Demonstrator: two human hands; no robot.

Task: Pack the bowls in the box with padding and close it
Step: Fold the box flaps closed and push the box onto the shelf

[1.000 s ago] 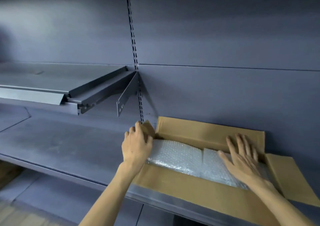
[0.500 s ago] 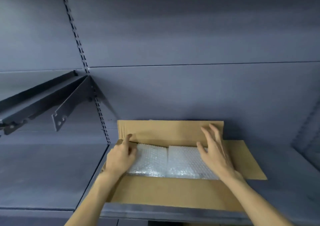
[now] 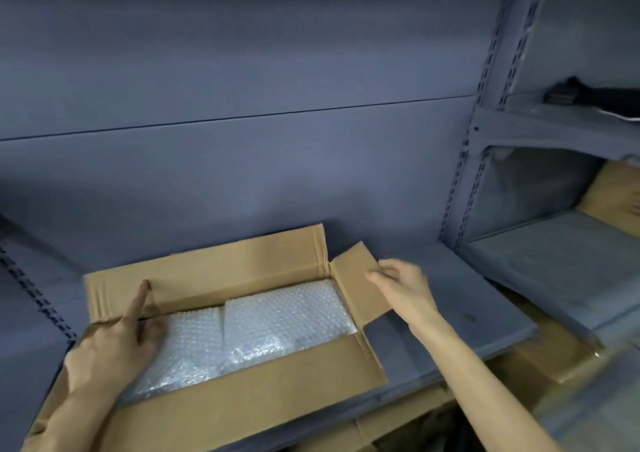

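Cardboard box [image 3: 221,406] open, bubble wrap [image 3: 263,327] inside; right hand [image 3: 403,287] pinches the 3 o'clock flap [image 3: 356,278]; left hand [image 3: 110,351] fingers loosely extended, holding nothing.

The cardboard box [image 3: 242,271] is plain tan-brown, and the bubble wrap [image 3: 277,320] inside is clear-white with a dotted bubble pattern. The shelf [image 3: 433,278] and back panel [image 3: 242,70] are matte blue-grey.

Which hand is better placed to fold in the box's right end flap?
Right. The right hand already pinches the right end flap; the left hand rests at the opposite end, by the bubble wrap.
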